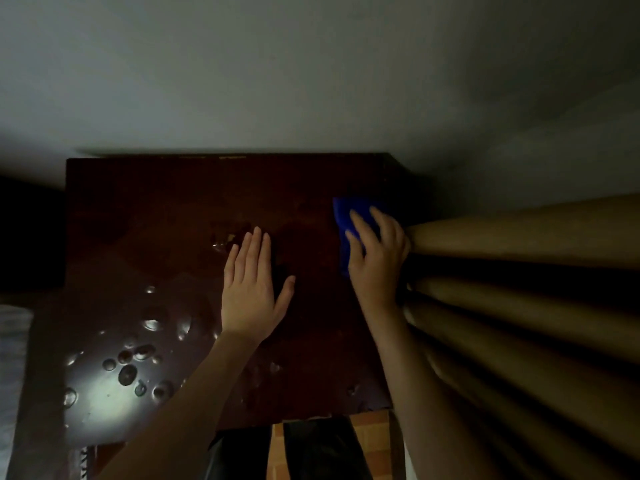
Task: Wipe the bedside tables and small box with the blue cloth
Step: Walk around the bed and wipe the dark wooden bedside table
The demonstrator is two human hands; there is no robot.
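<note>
Head view: the dark table (138, 209) fills the middle of the frame, its far edge against the wall (311, 81). The left hand (251, 289) lies flat at centre, fingers spread and straight. The right hand (375, 251) presses the blue cloth (346, 216) at centre right with its fingers laid over it, touching the curtain (519, 244) folds. No small box shows.

The risk, as I judge it, is the cloth snagging the curtain or sliding off the right edge. Droplets (128, 368) at lower left could smear, or slicken the bracing palm. Open room lies leftward and toward the near edge.
</note>
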